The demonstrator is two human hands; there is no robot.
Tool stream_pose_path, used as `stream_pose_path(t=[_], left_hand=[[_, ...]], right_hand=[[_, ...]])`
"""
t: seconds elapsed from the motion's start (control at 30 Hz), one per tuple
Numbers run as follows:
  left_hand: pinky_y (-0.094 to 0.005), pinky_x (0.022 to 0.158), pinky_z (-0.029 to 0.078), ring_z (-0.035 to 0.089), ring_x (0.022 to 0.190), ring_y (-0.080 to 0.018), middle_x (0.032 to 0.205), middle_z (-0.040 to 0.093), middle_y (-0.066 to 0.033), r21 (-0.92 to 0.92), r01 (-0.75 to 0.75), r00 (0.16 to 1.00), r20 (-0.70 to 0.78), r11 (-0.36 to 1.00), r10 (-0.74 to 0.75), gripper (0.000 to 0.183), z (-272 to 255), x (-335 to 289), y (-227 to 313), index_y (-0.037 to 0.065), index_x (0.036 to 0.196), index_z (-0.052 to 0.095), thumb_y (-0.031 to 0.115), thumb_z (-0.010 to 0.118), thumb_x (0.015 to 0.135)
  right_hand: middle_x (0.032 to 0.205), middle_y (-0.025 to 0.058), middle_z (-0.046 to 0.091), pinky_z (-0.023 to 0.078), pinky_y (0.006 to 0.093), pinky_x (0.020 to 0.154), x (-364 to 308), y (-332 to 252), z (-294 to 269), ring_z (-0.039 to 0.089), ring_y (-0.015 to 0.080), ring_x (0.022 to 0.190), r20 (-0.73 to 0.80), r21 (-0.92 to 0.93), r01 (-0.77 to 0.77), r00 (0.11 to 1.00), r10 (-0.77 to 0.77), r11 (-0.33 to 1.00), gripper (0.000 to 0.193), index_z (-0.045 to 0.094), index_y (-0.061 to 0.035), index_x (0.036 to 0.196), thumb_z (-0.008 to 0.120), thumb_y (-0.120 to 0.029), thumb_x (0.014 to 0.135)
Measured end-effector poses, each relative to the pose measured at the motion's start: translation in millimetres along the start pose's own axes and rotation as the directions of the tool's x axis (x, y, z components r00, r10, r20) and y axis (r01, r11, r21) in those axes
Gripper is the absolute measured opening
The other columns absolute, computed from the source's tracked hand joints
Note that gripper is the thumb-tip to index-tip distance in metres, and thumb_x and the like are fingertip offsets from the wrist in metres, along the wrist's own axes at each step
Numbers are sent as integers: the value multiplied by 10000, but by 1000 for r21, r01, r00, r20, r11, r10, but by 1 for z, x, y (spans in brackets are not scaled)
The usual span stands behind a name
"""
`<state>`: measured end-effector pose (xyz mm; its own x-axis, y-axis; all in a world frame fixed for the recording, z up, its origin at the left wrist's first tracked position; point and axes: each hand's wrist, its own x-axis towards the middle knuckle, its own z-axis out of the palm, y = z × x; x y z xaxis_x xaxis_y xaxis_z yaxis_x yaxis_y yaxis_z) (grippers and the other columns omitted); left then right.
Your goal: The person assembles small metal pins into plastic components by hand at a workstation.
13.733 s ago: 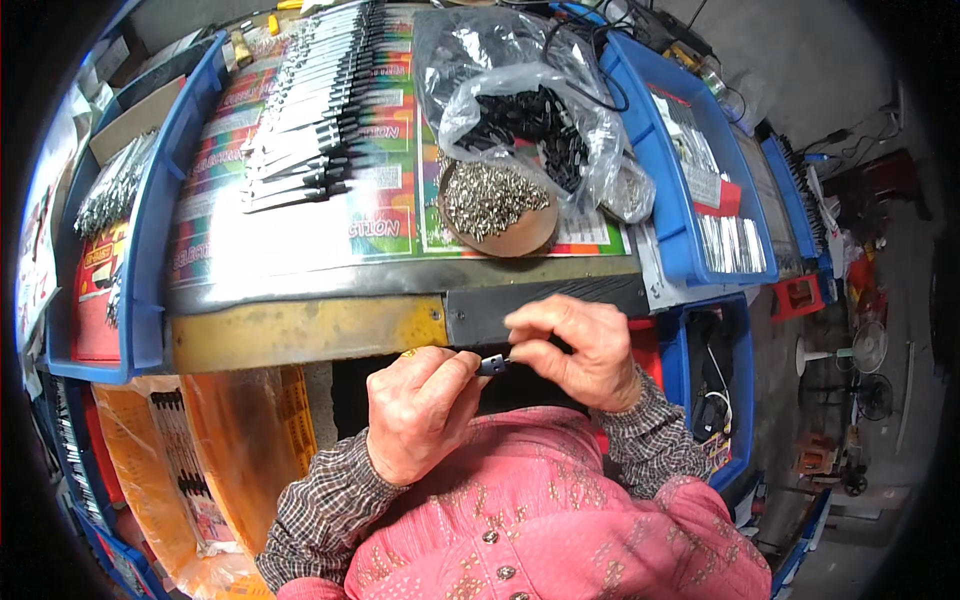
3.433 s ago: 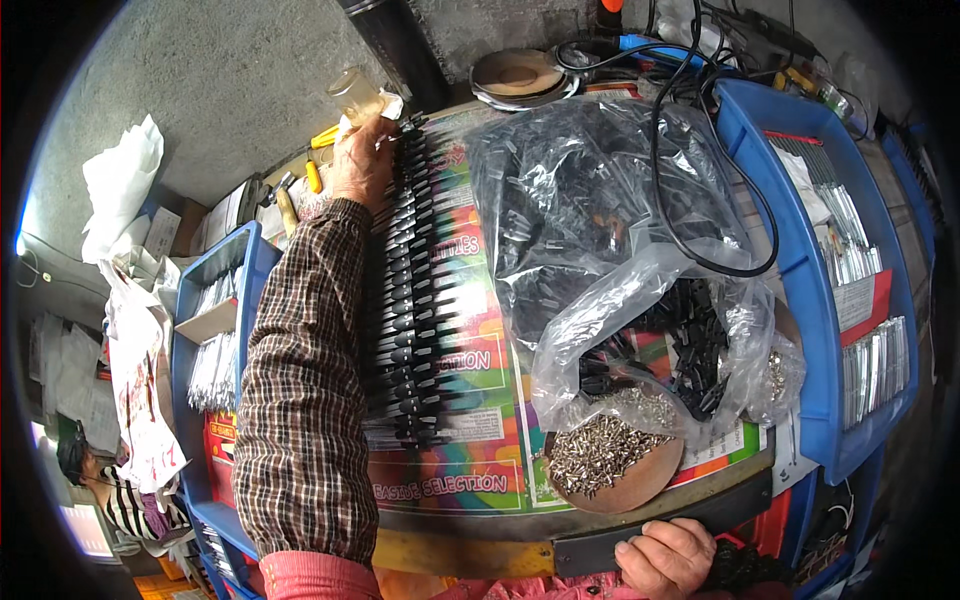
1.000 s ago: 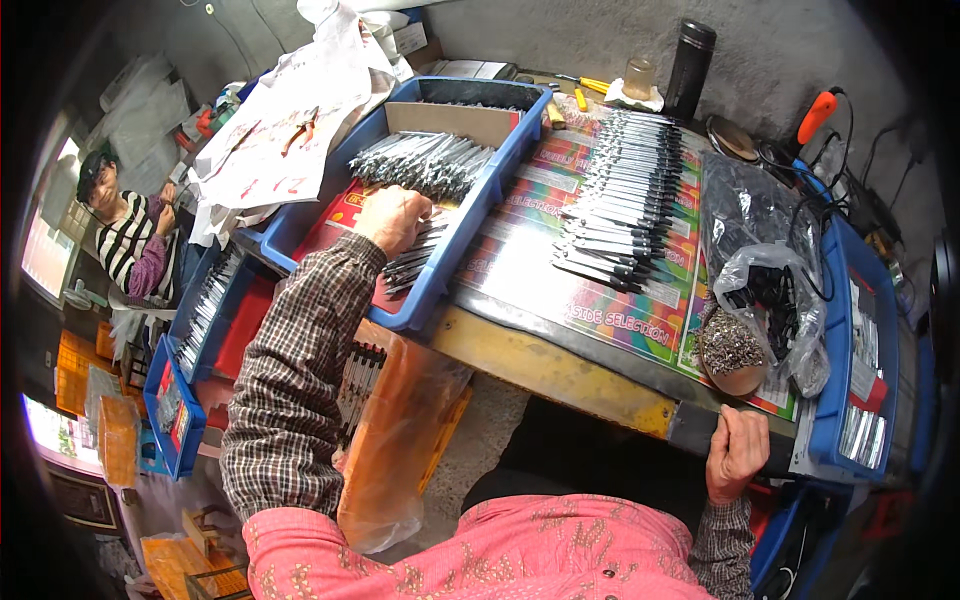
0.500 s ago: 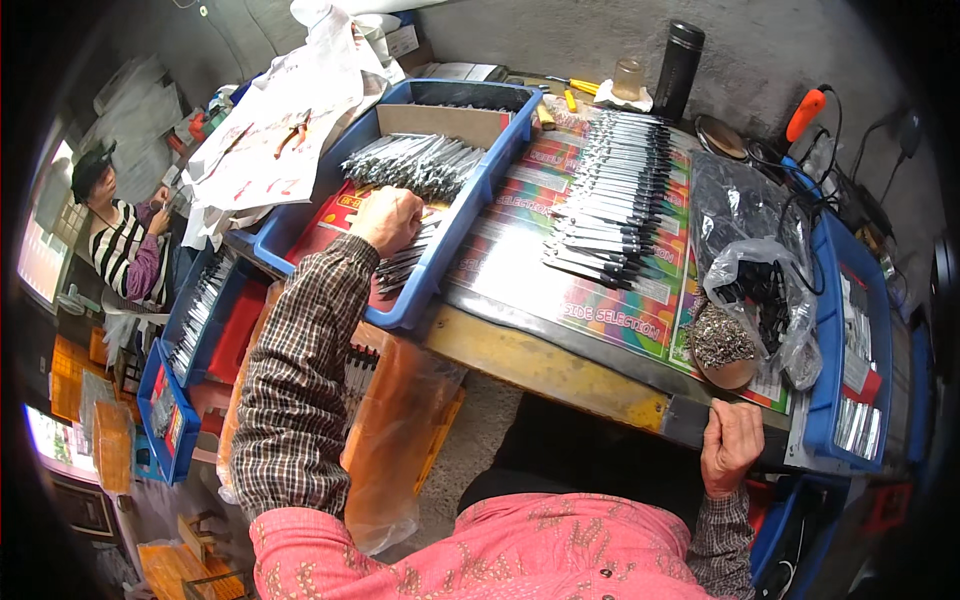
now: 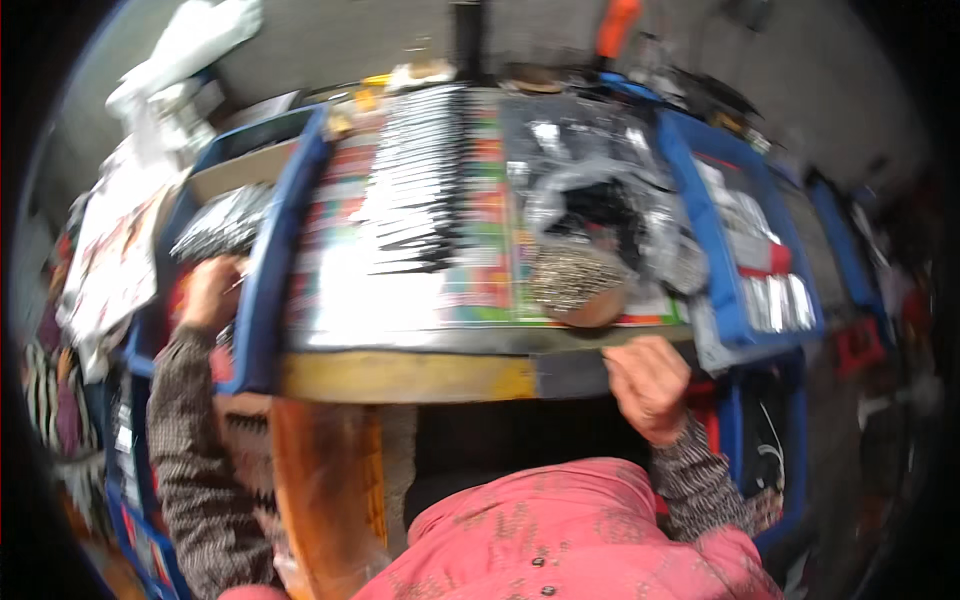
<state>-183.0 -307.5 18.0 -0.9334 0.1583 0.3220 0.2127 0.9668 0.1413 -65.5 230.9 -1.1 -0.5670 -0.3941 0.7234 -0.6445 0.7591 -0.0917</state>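
My left hand [image 5: 210, 295] is inside the blue tray [image 5: 297, 200] at the left, its fingers curled in beside the near end of a pile of silver pens [image 5: 228, 220]. Blur hides what those fingers hold, if anything. At the table's front edge, my right hand [image 5: 648, 388] is closed, knuckles up, with its inner side hidden. Between the hands, a long row of silver-and-black pens [image 5: 420, 180] lies on a colourful printed sheet [image 5: 335, 230]. Small metal parts [image 5: 575, 278] are heaped in a round dish [image 5: 597, 310] just beyond my right hand.
Right of the pens, a clear plastic bag [image 5: 670, 240] holds black parts. Another blue tray [image 5: 722, 290] with silver pieces stands farther right. A dark bottle [image 5: 468, 40] and an orange-handled tool [image 5: 617, 25] are at the back. Wrapped orange material [image 5: 315, 480] hangs below the table.
The view has swung right and levelled, so the table has shifted left in it. My left hand stays in the left tray, and my right hand stays at the front edge.
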Motion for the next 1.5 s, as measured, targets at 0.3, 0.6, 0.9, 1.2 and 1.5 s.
stream_pose_path(t=[0.3, 0.6, 0.9, 1.2, 1.5], left_hand=[[-439, 545, 379, 544, 614, -373, 637, 519, -205, 85, -120, 990, -68, 989, 126, 99, 7, -15, -39, -11, 725, 500, 43, 572, 767], [-445, 607, 364, 493, 661, -349, 664, 465, -154, 251, -103, 981, -137, 962, 141, 118, 16, -28, -68, 40, 732, 431, 31, 525, 802], [-349, 519, 402, 499, 507, -228, 568, 461, -111, 38, 41, 977, -213, 998, -32, 153, -4, -21, -29, 13, 726, 439, -75, 564, 711], [-235, 655, 452, 522, 720, -77, 849, 554, 16, -407, 46, 906, -368, 912, -210, 166, -9, -31, -27, -25, 1091, 563, 15, 529, 934], [-157, 438, 224, 320, 526, 27, 801, 501, 70, -663, 37, 957, -193, 748, -218, 56, -41, -33, 101, 48, 984, 585, 71, 544, 955]], right_hand=[[734, 71, 580, 483, 362, 604, 12, 35, -68, 581, 240, 691, -14, -119, -55, 998, 54, 991, 145, 633, -4, 832, 704, -1, 705], [789, 111, 624, 486, 388, 643, 6, 109, -129, 604, 297, 751, -88, -266, -252, 967, 237, 930, 100, 637, -28, 875, 640, -21, 775], [873, 124, 637, 475, 416, 793, -12, 179, -151, 611, 308, 889, 98, -430, -539, 770, 630, 725, 138, 677, -34, 902, 594, -109, 820], [934, 142, 631, 474, 422, 833, -14, 216, -147, 604, 319, 949, 256, -467, -526, 688, 679, 710, 206, 690, -56, 985, 600, -105, 806], [963, 123, 595, 461, 391, 847, -16, 232, -143, 587, 290, 960, 315, -533, -488, 644, 697, 691, 280, 652, -43, 1070, 577, -119, 811]])
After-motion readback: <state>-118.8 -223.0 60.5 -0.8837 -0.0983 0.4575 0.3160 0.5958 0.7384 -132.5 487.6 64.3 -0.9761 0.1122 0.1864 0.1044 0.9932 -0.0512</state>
